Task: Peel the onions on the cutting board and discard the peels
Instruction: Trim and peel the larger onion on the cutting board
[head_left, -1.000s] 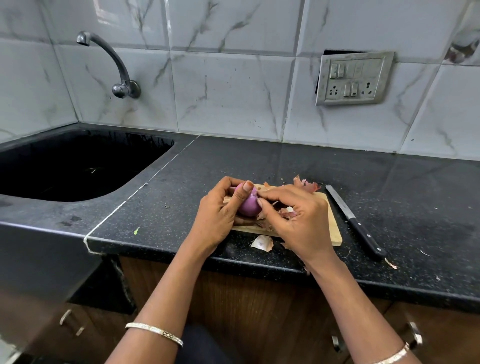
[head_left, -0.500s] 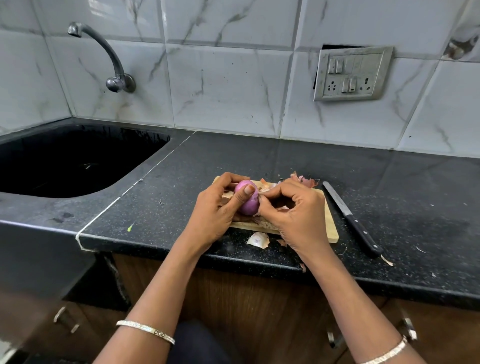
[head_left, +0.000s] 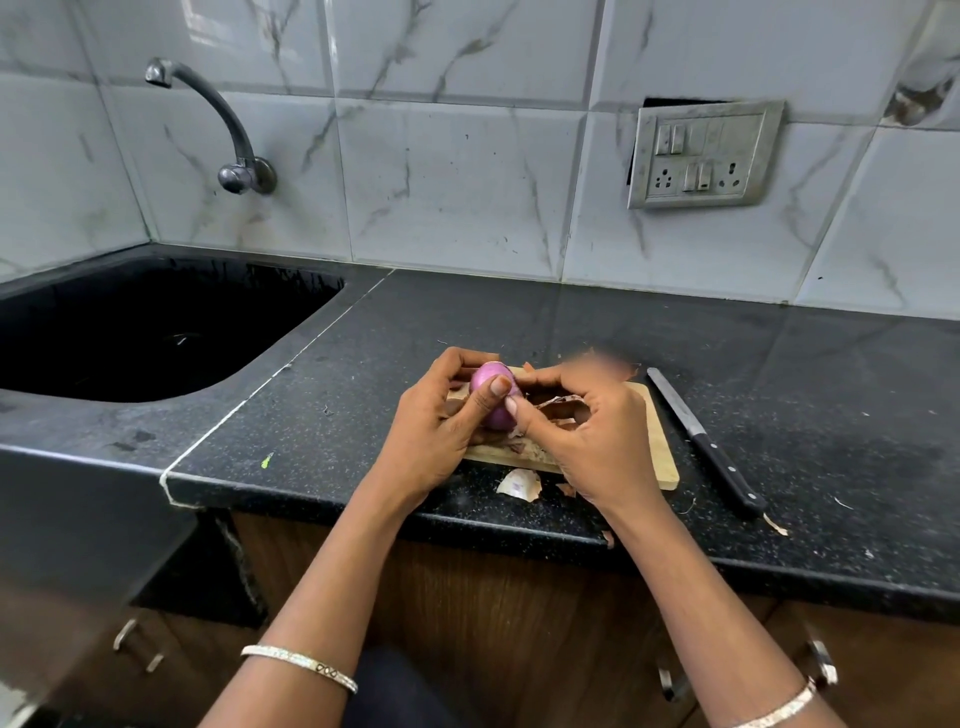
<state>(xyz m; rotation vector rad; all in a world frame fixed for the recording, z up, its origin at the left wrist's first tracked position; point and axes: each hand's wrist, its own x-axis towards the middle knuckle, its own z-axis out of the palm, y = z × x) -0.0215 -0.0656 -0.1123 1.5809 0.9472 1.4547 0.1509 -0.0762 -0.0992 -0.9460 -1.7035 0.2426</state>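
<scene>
Over the near-left part of the cutting board, we hold the onion raised between both hands, just above the wood and not resting on it. Our left hand grips it from the left, thumb laid across its front face and fingers curled behind. Our right hand comes in from the right with its fingers curled. Its thumb tip touches the onion's right flank and its forefinger hooks over near the top. It looks like a pinch at the skin, though we cannot tell whether a strip is actually caught there.

The onion lies directly between the two hands, touching both. Its long axis runs roughly away from us, one end toward the wall and the other toward our body. By our reading, any pull by the right hand would run along that axis while the left hand steadies or turns it.

The visible surface is smooth, glossy purple with fine lengthwise lines and no dry brown skin, so we judge it nearly peeled. Loose peels lie on the board under the right hand, and one pale peel sits on the tabletop just off the board's near edge, not yet discarded. A knife lies beside the board to the right, apart from both hands. We see no other onion, and the board's far edge is blurred.
</scene>
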